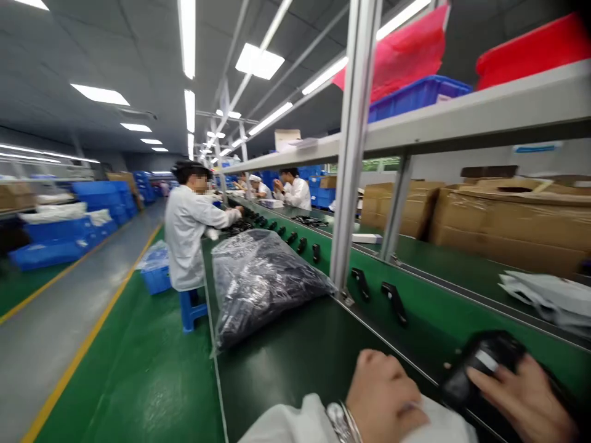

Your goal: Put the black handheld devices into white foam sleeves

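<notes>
Currently held: one black item (482, 369), w/ white patch – kept in the right hand (529, 394), at lower R, by the strip between worktop (286, 357) and green belt (443, 307); exact type blurred. Right grip: fingers and thumb closed on it.

Left hand (385, 394): fingers curled, held just beside, over white material (438, 421); whether anything is pinched by this grip can't be told. Silver bracelet (341, 421) worn at wrist, below white sleeve (290, 424).

Worktop: one lg. clear plastic bag (263, 271), filled w/ dark contents, laid at far part.

Belt: two black handheld units (360, 283) (394, 303) laid nearest, apart; more of same type lined up beyond metal post (353, 147).

Far side: brown cartons (517, 221); white packaging (549, 298), R.

Shelf (484, 114), overhead: blue bin (420, 98), red sheeting (406, 55).

Far L: person in white coat (184, 227), by blue stool (189, 311) – arms extended toward black parts; others seated farther off, opp. side.
</notes>
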A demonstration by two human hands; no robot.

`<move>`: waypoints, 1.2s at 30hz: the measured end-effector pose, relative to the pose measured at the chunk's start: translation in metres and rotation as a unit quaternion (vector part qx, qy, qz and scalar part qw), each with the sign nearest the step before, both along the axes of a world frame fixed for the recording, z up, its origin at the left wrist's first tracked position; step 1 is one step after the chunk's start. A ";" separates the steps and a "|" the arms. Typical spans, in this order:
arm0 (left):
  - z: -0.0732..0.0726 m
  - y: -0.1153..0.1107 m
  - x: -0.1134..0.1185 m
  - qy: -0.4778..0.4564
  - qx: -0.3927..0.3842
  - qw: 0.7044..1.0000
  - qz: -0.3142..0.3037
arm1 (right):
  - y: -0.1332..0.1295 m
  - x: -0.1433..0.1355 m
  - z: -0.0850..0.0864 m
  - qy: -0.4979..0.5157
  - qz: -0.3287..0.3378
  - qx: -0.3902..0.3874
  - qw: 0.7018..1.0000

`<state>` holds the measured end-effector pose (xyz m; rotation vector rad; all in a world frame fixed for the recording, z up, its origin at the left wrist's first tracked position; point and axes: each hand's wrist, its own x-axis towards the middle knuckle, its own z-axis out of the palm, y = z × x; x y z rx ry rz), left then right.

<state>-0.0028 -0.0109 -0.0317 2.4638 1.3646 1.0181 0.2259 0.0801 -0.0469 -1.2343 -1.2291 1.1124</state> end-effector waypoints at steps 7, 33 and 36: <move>0.030 -0.003 -0.003 -0.130 -0.107 0.986 0.007 | -0.047 -0.036 0.051 0.106 0.117 0.039 0.987; 0.046 -0.004 0.004 -0.330 -0.126 0.934 0.047 | -0.090 -0.070 0.058 0.059 0.350 -0.031 0.934; 0.041 0.002 -0.001 -0.270 -0.116 0.954 0.062 | -0.077 -0.054 0.073 0.116 0.230 -0.065 0.964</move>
